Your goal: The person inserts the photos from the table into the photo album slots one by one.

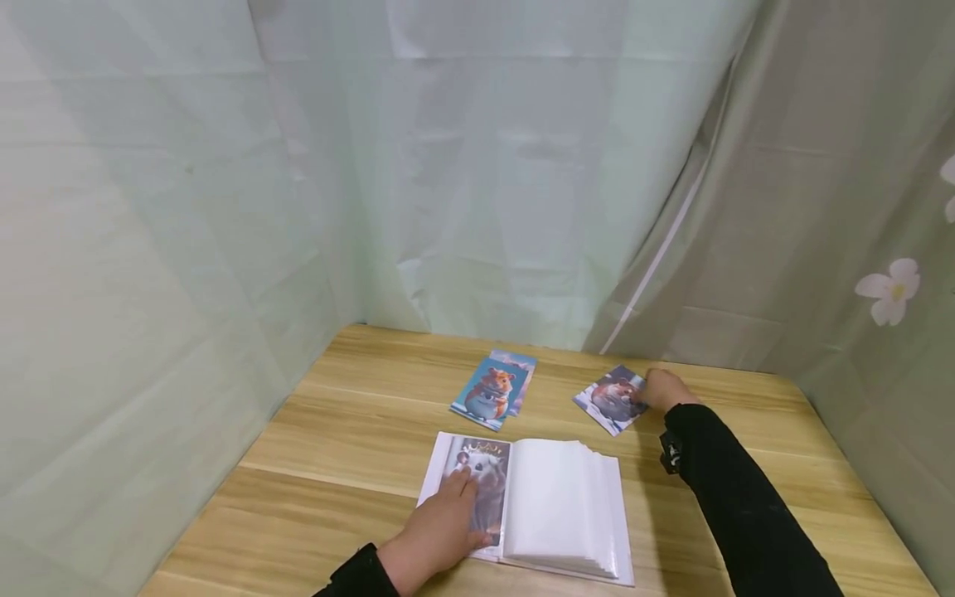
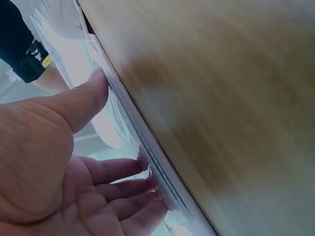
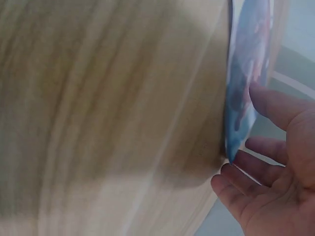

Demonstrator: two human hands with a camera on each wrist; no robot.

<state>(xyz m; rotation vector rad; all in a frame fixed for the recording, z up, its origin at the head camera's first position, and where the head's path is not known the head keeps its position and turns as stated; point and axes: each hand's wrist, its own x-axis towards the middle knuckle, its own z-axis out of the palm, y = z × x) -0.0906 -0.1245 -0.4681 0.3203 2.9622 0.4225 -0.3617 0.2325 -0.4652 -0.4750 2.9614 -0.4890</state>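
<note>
An album [image 1: 563,497] lies spread on the table, with blank white sleeves on its right side. On its left page is a picture card [image 1: 488,489] of a pale animal with gold lettering. My left hand [image 1: 443,518] rests across that page, fingers extended and thumb near the spine; the left wrist view shows the fingertips at the page edges. Farther back on the right, a picture card [image 1: 612,400] shows a brown furry animal in snow. My right hand [image 1: 666,390] pinches its right end, the thumb [image 3: 268,101] over the printed face and the other fingertips round the corner.
Two more cards lie overlapping behind the album: a blue hamster card [image 1: 488,394] on top of a pinkish one [image 1: 522,365]. Pale curtains [image 1: 522,166] hang along the back and sides of the wooden table [image 1: 321,448].
</note>
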